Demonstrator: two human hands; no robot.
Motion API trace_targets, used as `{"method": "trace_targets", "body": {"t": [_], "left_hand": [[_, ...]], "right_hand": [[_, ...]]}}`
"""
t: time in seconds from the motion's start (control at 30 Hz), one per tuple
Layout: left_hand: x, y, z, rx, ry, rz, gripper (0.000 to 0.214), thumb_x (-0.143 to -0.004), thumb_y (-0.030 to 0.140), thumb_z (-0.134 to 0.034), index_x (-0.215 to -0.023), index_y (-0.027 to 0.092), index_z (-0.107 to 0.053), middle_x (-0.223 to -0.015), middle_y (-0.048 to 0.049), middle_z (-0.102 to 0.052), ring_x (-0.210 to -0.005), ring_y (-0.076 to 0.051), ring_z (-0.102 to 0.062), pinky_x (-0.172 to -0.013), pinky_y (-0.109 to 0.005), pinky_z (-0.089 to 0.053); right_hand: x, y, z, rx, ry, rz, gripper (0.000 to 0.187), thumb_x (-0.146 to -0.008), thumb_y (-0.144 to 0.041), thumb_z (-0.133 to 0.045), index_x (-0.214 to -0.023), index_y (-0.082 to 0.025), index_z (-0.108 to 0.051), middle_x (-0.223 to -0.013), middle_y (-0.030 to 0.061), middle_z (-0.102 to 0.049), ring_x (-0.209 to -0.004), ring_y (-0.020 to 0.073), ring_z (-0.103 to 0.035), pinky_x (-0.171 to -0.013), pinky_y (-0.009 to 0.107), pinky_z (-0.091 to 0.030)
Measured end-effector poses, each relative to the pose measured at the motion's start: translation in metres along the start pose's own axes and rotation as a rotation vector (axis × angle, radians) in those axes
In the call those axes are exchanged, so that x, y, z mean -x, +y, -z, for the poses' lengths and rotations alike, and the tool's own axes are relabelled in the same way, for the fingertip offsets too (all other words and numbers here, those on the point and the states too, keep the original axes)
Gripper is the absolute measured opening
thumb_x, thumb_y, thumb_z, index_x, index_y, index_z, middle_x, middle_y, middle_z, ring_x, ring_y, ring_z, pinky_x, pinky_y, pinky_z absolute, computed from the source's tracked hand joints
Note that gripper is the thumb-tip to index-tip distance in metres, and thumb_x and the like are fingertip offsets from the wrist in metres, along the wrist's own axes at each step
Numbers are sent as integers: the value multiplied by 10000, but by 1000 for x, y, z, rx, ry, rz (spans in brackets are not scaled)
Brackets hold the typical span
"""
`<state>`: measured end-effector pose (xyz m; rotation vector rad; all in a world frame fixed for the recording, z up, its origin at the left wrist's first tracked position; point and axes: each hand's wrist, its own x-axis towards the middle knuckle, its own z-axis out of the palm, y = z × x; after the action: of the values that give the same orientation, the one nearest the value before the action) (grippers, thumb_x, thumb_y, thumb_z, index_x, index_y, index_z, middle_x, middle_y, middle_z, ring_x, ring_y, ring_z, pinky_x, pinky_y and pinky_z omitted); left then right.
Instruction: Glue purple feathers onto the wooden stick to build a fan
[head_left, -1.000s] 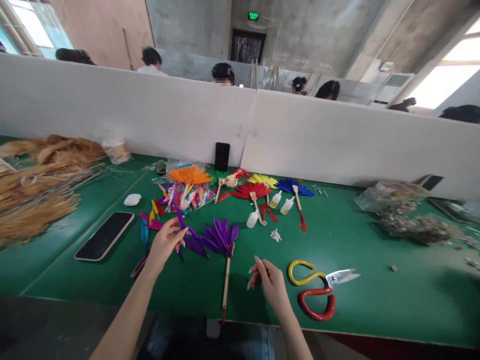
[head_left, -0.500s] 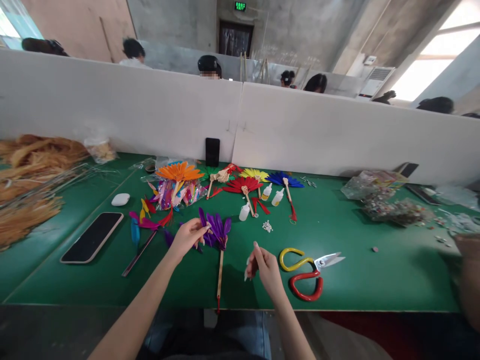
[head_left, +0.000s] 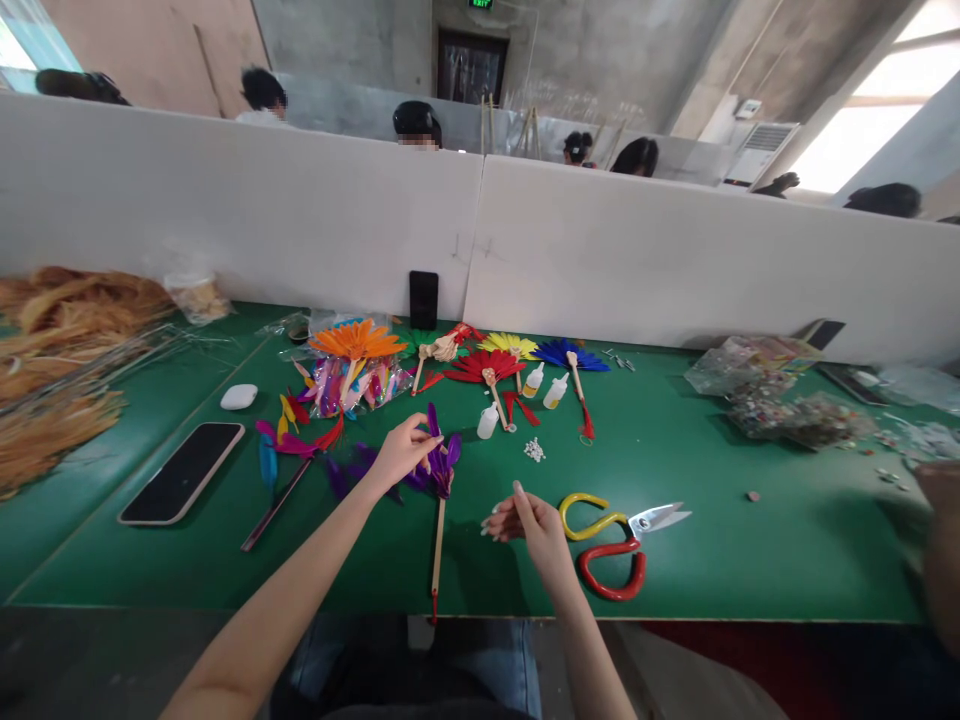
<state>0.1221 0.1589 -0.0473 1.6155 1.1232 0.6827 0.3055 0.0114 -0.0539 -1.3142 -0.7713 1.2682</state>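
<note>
My left hand (head_left: 401, 452) pinches a purple feather (head_left: 433, 425) and holds it over the purple feather fan (head_left: 439, 470), whose wooden stick (head_left: 436, 545) lies on the green table (head_left: 720, 540) pointing toward me. More loose purple feathers (head_left: 352, 470) lie just left of the fan. My right hand (head_left: 525, 520) hovers right of the stick, fingers loosely curled with long nails, and I see nothing in it. Red and yellow scissors (head_left: 611, 545) lie just right of that hand.
Finished feather fans in orange (head_left: 356, 342), red (head_left: 484, 368), yellow (head_left: 511, 346) and blue (head_left: 570, 356) lie behind, with small glue bottles (head_left: 487, 422). A black phone (head_left: 182, 471) and white case (head_left: 238, 397) are left, straw (head_left: 60, 360) far left. White dividers (head_left: 637, 260) back the table. Another person's arm (head_left: 937, 540) is at the right edge.
My left hand has carried a purple feather from the loose pile rightward onto the purple fan and lifted it. My right hand shifted slightly and its fingers spread a little.
</note>
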Motion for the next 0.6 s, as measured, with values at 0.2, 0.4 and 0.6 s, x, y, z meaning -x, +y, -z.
{"method": "trace_targets", "body": {"t": [0.2, 0.4, 0.6], "left_hand": [[-5, -4, -3, -39, -53, -2, 292, -734, 416, -578, -883, 196, -457, -648, 16, -637, -346, -90, -491, -356, -185, -354], [-12, -6, -3, -15, -115, 16, 313, -723, 402, -587, -917, 204, -441, -618, 30, -629, -312, -85, -458, -314, -177, -337], [-14, -3, -3, -10, -136, 15, 292, -728, 388, -587, -877, 206, -414, -652, 27, -630, -297, -69, -436, -301, -171, -320]], "right_hand": [[-2, 0, -2, 70, 35, 78, 387, -616, -506, -716, -622, -163, -537, -539, 21, -645, -465, 119, -584, -463, 225, -462], [-6, 8, -2, 67, 19, 37, 474, -771, -614, -480, -648, -161, -550, -463, 9, -606, -375, 111, -555, -382, 201, -426], [-9, 16, -8, 286, 72, 167, 437, -778, -526, -537, -990, -152, -615, -800, 85, -693, -722, 200, -665, -607, 292, -535]]}}
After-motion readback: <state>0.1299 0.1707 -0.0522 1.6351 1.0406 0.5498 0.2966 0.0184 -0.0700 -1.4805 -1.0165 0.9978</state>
